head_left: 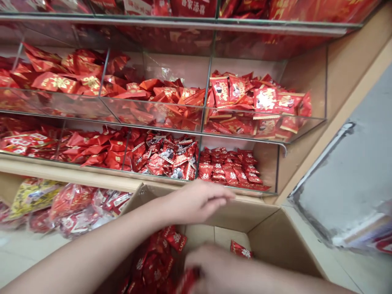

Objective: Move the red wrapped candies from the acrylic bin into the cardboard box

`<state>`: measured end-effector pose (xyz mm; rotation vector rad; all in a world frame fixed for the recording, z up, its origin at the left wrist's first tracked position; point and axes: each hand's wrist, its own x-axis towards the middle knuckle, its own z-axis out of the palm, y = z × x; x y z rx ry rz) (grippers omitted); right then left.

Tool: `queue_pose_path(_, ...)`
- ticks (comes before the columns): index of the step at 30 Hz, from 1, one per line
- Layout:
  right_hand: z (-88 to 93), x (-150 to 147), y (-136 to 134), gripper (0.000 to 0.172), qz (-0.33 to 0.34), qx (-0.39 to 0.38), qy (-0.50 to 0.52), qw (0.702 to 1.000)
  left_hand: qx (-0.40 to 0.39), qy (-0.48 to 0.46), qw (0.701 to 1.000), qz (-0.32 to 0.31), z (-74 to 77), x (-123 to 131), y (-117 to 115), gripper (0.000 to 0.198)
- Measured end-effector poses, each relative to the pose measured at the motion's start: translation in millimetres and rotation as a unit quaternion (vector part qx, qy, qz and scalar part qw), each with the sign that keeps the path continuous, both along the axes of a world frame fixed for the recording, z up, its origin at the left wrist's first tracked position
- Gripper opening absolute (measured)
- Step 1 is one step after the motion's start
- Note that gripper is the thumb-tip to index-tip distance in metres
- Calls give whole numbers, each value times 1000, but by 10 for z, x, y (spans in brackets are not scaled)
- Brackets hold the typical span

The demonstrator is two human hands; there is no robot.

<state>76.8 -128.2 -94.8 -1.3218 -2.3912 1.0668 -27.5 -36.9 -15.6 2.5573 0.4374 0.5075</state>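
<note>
My left hand (pixel 200 200) reaches over the cardboard box (pixel 263 216), close to the front of the lowest shelf compartment. Its fingers are stretched out to the right, and nothing shows in them. Lower down inside the box, my right hand (pixel 208 261) is smeared by motion. A blurred red candy packet (pixel 187 281) shows at its fingers and appears to be gripped. More small red packets (pixel 153 261) with white print are heaped at the box's left side, partly hidden under my left forearm. One lone red packet (pixel 241 250) lies to the right of my right hand.
Matching red packets (pixel 231 169) fill the compartment just above the box. Clear-walled shelves hold other red wrapped sweets (pixel 168 155) and larger packets (pixel 266 100). Bagged goods (pixel 73 204) lie under the shelf at left. A grey wall panel (pixel 352 163) stands at right.
</note>
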Motion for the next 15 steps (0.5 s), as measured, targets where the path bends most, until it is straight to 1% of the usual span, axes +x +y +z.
queue_pose_path(1, 99, 81, 148, 20, -27, -11, 70, 997, -56, -36, 997, 34, 28, -16, 14, 29)
queue_pose_path(2, 197, 172, 281, 17, -67, -13, 152, 986, -110, -68, 990, 61, 44, -29, 31, 31)
queue_pose_path(4, 361, 348, 473, 17, -163, 7, 302, 939, -223, -96, 967, 83, 41, -45, 65, 33)
queue_pose_path(5, 416, 421, 526, 19, -195, 20, 340, 920, -279, -93, 953, 77, 23, -45, 78, 35)
queue_pose_path(6, 449, 478, 554, 21, -218, 28, 362, 906, -327, -89, 938, 67, -4, -38, 87, 36)
queue_pose_path(8, 456, 538, 557, 24, -247, 30, 380, 891, -408, -86, 908, 35, -70, -7, 89, 37)
queue_pose_path(9, 439, 544, 544, 25, -257, 28, 386, 885, -439, -97, 893, 19, -103, 14, 85, 43)
queue_pose_path(11, 398, 530, 510, 26, -275, 34, 408, 870, -477, -129, 870, 0, -149, 56, 71, 63)
queue_pose_path(12, 384, 519, 493, 26, -284, 38, 422, 860, -492, -142, 859, -4, -158, 74, 65, 68)
queue_pose_path(13, 378, 510, 478, 27, -293, 40, 435, 850, -502, -151, 851, -4, -159, 87, 58, 69)
queue_pose_path(15, 390, 509, 453, 25, -311, 43, 456, 833, -509, -158, 846, 2, -138, 101, 46, 68)
